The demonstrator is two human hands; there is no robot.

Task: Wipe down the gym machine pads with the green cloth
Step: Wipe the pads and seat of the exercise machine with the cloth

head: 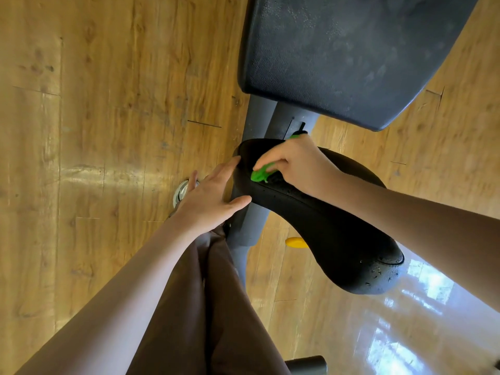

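Fingers of the right hand [295, 163] curl down over a bunched green cloth [262, 174], pinning it against the top of a curved black pad [324, 226] near its far end; only a small tuft of the cloth shows below the fingertips, with a sliver of green visible past the knuckles. The left hand [209, 196] lies flat and spread, fingers straight and apart, its thumb and fingertips touching the pad's left edge as if to steady it. Both bare forearms reach in from the bottom of the view, above a pair of brown trouser legs [205, 307].

The black pad sits on a grey steel post [251, 220] and carries scattered droplets or specks toward its near, lower end. Beyond it, a larger dark blue pad [346, 55] fills the top of the view, its surface showing faint smears. A yellow knob [296, 242] peeks out under the black pad, and a round metal fitting [181, 192] is set in the glossy wooden floor [94, 131] by the left hand.

The wipe appears to be under way on the black pad, with its near end seemingly not yet reached. The next move likely calls for drawing the cloth along the curve toward the spotted near end, keeping pressure, while the left hand braces the edge.
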